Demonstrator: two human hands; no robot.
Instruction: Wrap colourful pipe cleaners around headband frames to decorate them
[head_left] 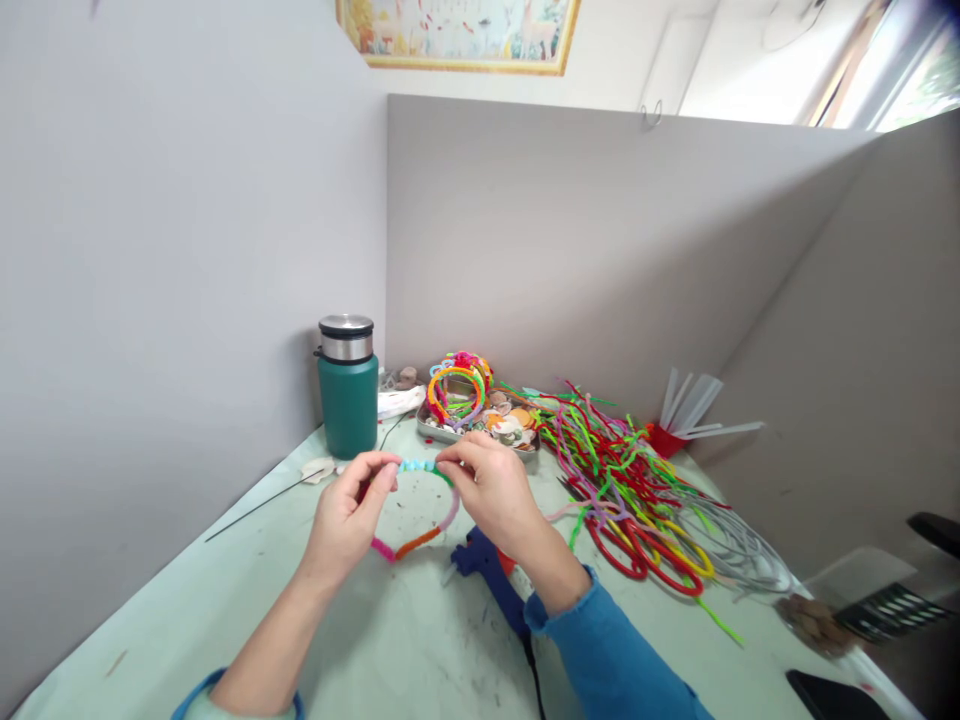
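Head view: the fuzzy multicoloured loop (418, 542) is over the pale-green tabletop (360, 650), its light-blue stretch (417, 465) spanning between left hand (349, 508) and right hand (493, 490), each closed in a fingertip pinch on it. I judge it light, soft-piled, springy and easily bent; I would hold it at either end of the blue stretch.

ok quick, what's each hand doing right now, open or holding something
Left hand: closed, pinching the fuzzy ring left of its light blue stretch.
Right hand: closed, pinching the same ring at that stretch's right.
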